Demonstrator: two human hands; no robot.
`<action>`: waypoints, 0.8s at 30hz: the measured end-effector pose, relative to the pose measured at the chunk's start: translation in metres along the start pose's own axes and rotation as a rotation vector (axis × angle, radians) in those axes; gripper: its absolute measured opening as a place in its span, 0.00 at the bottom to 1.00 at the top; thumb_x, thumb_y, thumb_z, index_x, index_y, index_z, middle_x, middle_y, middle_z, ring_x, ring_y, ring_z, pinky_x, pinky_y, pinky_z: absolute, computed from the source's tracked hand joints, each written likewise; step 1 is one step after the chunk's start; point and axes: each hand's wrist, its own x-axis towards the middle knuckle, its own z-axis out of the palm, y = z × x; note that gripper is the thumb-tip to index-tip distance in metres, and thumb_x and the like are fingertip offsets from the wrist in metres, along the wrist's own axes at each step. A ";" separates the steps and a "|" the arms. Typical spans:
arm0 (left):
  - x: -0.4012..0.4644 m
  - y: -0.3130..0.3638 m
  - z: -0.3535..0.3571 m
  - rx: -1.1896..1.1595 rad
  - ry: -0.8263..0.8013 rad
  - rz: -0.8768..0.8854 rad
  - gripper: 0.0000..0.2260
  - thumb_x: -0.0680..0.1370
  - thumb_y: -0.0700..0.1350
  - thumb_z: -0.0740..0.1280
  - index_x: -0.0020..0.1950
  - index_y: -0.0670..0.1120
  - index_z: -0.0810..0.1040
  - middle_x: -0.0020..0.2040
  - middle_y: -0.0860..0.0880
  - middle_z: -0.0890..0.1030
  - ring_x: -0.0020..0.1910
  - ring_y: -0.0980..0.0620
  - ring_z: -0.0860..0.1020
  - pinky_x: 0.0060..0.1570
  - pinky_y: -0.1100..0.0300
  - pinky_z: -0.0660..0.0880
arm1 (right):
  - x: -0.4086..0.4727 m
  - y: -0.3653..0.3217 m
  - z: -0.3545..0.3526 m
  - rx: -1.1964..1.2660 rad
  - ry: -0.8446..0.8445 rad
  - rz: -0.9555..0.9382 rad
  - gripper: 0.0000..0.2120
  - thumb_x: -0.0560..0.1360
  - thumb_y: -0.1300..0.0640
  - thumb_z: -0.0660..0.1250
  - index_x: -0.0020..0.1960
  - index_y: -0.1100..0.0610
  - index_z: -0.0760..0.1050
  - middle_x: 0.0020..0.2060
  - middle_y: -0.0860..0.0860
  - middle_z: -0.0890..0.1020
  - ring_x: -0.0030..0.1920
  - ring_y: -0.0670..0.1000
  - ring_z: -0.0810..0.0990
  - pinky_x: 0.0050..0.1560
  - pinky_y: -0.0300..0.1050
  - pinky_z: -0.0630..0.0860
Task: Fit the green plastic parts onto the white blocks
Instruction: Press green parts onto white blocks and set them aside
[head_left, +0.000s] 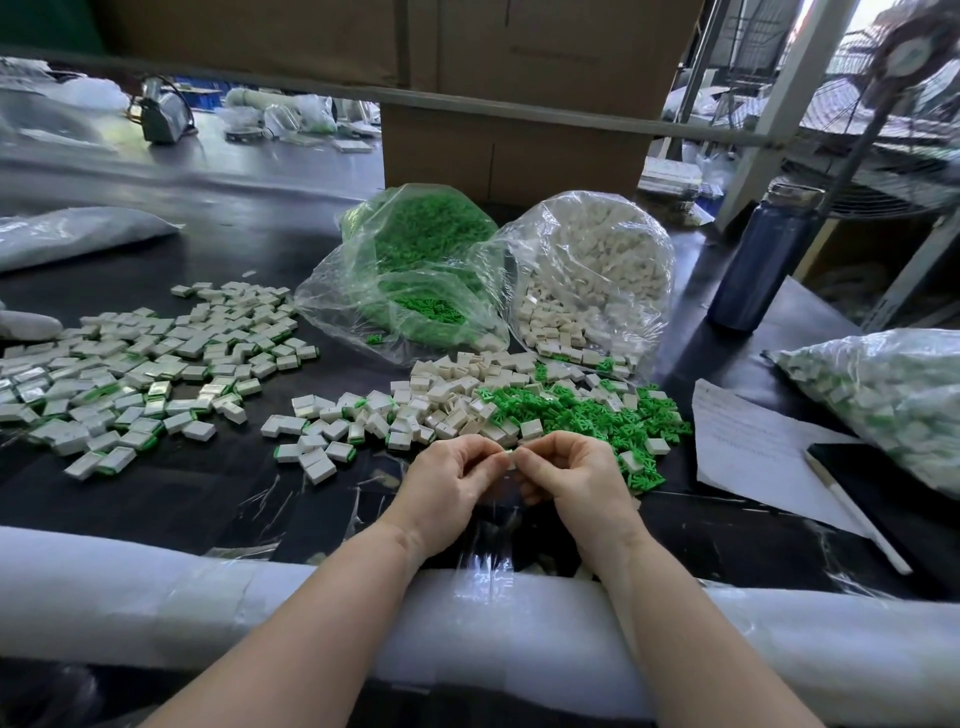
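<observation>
Where the two hands meet above the near part of the dark table (171, 499), the left hand (447, 486) and the right hand (574, 480) face each other, fingers curled in tight, thumb and forefinger tips nearly touching. Between the tips sits a small white block (509, 457); both hands pinch it. Only a pale sliver of it shows. Whether a green part is on it cannot be told; the fingers cover most of it.

Head view, beyond the hands: loose white blocks (441, 410) heaped just past the knuckles, a spread of green plastic parts (592, 415) beside them to the right, the two piles mixing at their border. Further left, well apart, a wide scatter of finished blocks (150, 364) with green edges. Behind, two open clear bags: the green bag (415, 270) and the white-block bag (592, 270), side by side, mouths spilling toward the piles.

Right side: a sheet of paper (753, 447) with a pen (857, 514) across it, a filled bag (883, 400) cut off by the frame edge, a dark blue bottle (763, 260) upright behind.

Near edge of the table padded with a white foam roll (156, 597); both forearms cross it. Bare table lies left of the hands, between foam and piles.
</observation>
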 end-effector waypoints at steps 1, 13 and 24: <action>0.000 0.000 0.001 -0.015 0.011 0.003 0.03 0.76 0.42 0.67 0.44 0.48 0.80 0.38 0.51 0.82 0.37 0.57 0.79 0.42 0.66 0.76 | 0.000 0.000 0.000 0.030 0.012 -0.005 0.05 0.72 0.66 0.69 0.37 0.61 0.79 0.26 0.51 0.81 0.27 0.45 0.78 0.29 0.35 0.75; -0.002 0.002 0.000 -0.037 0.059 -0.017 0.06 0.71 0.42 0.68 0.38 0.55 0.78 0.33 0.46 0.80 0.35 0.52 0.77 0.43 0.55 0.77 | 0.000 0.001 -0.001 0.004 -0.059 -0.059 0.06 0.70 0.65 0.72 0.36 0.58 0.79 0.29 0.52 0.81 0.30 0.48 0.78 0.32 0.38 0.75; -0.002 0.007 -0.001 -0.103 0.044 0.039 0.04 0.73 0.38 0.69 0.46 0.45 0.80 0.52 0.45 0.75 0.48 0.52 0.77 0.46 0.71 0.73 | 0.000 0.000 0.002 0.047 -0.201 -0.037 0.14 0.74 0.51 0.62 0.49 0.61 0.79 0.38 0.54 0.80 0.39 0.50 0.80 0.40 0.38 0.77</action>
